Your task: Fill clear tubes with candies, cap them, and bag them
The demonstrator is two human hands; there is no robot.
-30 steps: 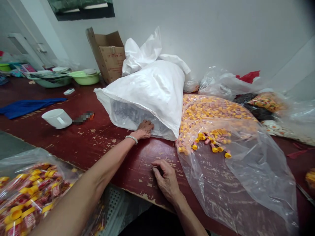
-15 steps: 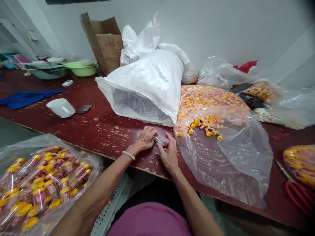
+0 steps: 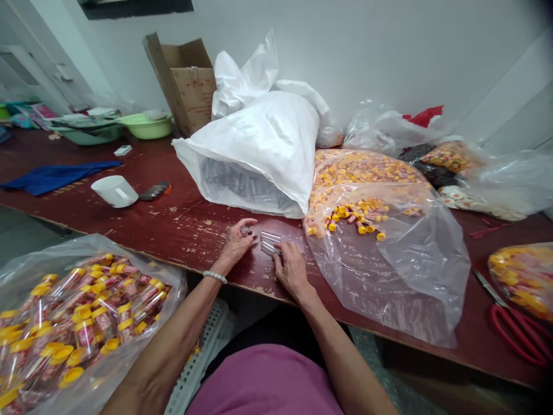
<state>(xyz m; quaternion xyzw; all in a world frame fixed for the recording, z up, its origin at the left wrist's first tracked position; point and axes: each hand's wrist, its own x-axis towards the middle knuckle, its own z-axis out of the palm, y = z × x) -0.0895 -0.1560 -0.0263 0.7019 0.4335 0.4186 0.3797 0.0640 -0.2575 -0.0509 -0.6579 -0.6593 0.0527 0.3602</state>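
Several clear plastic tubes (image 3: 269, 242) lie side by side on the dark red table, between my two hands. My right hand (image 3: 294, 268) has its fingers closed on the right ends of these tubes. To their left, my left hand (image 3: 235, 245), with a beaded bracelet at the wrist, pinches a small clear piece that looks like the end of another tube; most of it is hidden. Just beyond my hands, a white sack (image 3: 263, 144) lies with its mouth toward me, full of similar clear tubes (image 3: 246, 184).
At the right is a clear bag (image 3: 389, 271) of small yellow-capped pieces, with red-handled scissors (image 3: 514, 328) farther right. A bag of yellow-capped tubes (image 3: 86, 317) sits low at the left. A white mug (image 3: 113, 191), a blue cloth (image 3: 56, 176) and a cardboard box (image 3: 192, 95) stand farther back.
My hands have moved apart, the left one leftward with a clear piece. The row of tubes now shows between them, with my right fingers at its right end. The view has shifted slightly.
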